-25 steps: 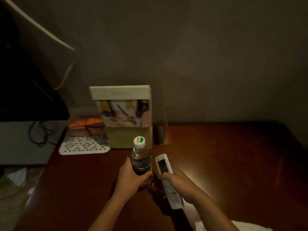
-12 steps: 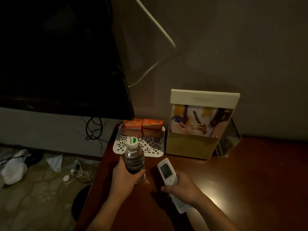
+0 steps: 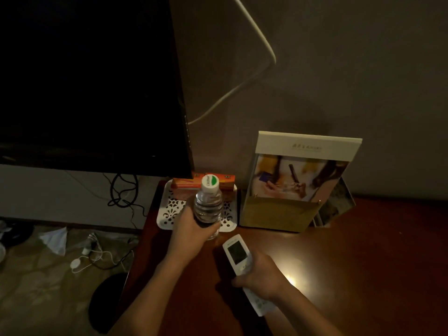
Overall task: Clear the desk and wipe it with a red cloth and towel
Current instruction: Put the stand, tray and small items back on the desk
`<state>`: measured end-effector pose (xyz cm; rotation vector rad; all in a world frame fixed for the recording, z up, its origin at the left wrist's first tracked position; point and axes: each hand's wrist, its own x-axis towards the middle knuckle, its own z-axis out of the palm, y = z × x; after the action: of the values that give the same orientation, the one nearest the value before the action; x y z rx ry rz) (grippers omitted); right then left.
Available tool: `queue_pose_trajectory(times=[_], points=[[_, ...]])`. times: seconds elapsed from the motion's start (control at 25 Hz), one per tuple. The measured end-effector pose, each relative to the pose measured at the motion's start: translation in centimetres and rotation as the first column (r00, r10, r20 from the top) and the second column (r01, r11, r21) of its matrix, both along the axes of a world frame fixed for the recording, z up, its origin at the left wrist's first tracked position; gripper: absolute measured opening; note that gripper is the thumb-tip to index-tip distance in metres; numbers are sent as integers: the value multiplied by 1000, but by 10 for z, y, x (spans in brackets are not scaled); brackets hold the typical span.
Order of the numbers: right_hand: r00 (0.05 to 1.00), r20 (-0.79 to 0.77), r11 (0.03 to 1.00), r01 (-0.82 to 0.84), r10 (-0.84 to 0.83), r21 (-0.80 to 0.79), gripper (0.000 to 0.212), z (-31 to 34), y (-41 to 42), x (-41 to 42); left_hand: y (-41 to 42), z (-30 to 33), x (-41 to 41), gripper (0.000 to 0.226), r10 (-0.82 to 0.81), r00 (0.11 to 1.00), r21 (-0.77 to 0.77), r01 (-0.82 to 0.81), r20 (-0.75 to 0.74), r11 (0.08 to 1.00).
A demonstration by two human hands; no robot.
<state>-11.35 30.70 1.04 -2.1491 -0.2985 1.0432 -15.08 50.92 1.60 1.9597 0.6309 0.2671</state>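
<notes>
We grip the water bottle point(image 3: 208, 204) upright in our left hand point(image 3: 191, 229), fingers wrapped round its lower half, above the white tray point(image 3: 167, 214) at the desk's point(image 3: 363, 263) left end. Our right hand point(image 3: 261, 275) clasps the white remote point(image 3: 238, 255) over the desk, just right of the bottle.

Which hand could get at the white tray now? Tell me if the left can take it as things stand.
Probably not yet. The left hand grips the bottle in front of the tray, so its fingers are taken. The right hand holds the remote. Either must put its load down first.
</notes>
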Motion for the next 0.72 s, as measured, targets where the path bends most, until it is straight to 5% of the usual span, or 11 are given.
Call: queue_pose_trajectory(times=[0.72], points=[[996,73,998,41,-44,46,62,-13,5,28,-4,-36,58,67,-51,998,-24,52,40,998]])
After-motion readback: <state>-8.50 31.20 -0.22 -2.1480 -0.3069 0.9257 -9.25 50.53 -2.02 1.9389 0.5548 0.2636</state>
